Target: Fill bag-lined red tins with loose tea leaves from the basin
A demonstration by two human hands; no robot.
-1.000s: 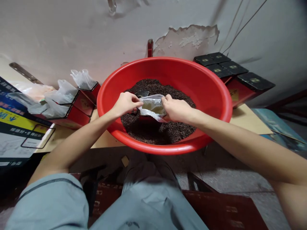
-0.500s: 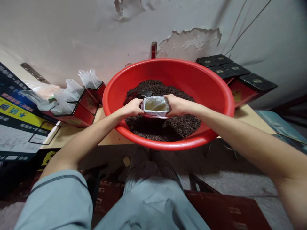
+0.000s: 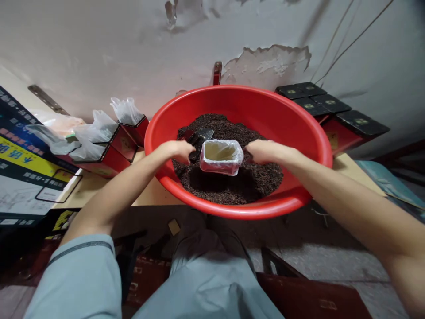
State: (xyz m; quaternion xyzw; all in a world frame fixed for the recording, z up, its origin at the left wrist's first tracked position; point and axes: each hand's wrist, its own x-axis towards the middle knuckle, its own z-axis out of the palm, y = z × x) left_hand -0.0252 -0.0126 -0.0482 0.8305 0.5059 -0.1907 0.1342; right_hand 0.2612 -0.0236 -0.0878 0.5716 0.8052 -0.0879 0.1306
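A small red box (image 3: pixel 221 167) lined with a clear plastic bag stands upright amid dark, dry shreds like tea leaves (image 3: pixel 265 177), inside a big red basin (image 3: pixel 292 113). Its mouth faces up and I see no shreds inside. My left hand (image 3: pixel 181 151) is just left of the box, apart from it, with loosely curled fingers and a gap at the thumb. A dark scoop (image 3: pixel 205 134) lies on the shreds beside that hand. On the box's other side, my right hand (image 3: pixel 265 151) is also off it, fingers bent and partly hidden.
Bag-lined red boxes (image 3: pixel 114 148) stand left of the basin on the wooden table (image 3: pixel 156 192). Closed red boxes with black lids (image 3: pixel 361 122) are grouped at the right. A large printed carton (image 3: pixel 26 164) is at the far left. A peeling wall (image 3: pixel 199 53) rises behind.
Both hands have let go of the lined box and moved apart to its two sides. The box now stands by itself on the shreds. My view has shifted slightly.
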